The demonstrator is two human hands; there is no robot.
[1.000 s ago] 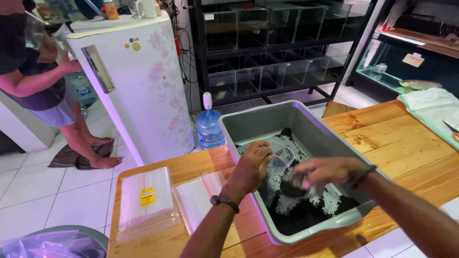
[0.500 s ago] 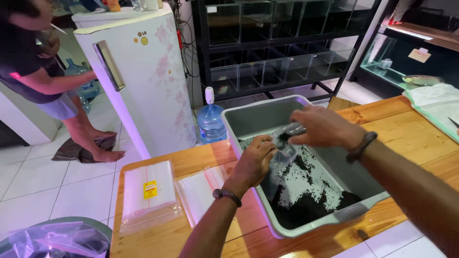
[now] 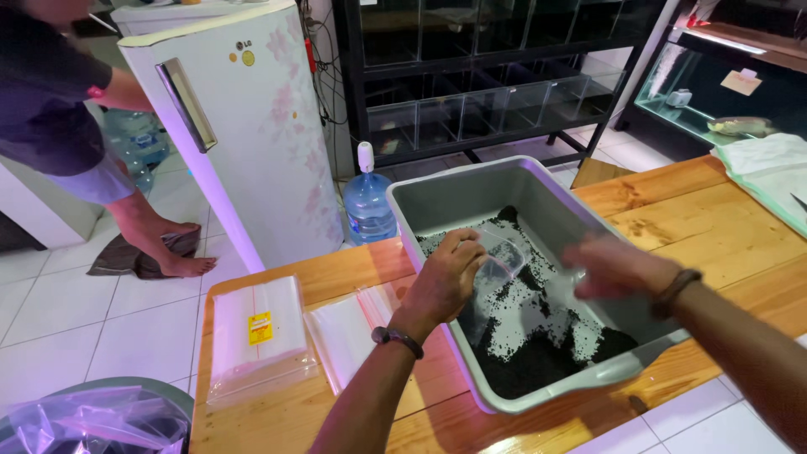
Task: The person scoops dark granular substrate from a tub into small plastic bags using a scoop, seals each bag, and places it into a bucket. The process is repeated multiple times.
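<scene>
Clear plastic bag (image 3: 496, 261) hangs over the grey tub (image 3: 471, 189), pinched shut in our left hand (image 3: 441, 282), while our blurred right hand (image 3: 614, 265), seemingly empty, hovers just right of it.

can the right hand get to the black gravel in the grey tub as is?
Probably yes. The right hand is blurred but hovers over the open grey tub, with the black gravel uncovered below it. The left hand holds a clear bag off to one side, not in the way.
</scene>
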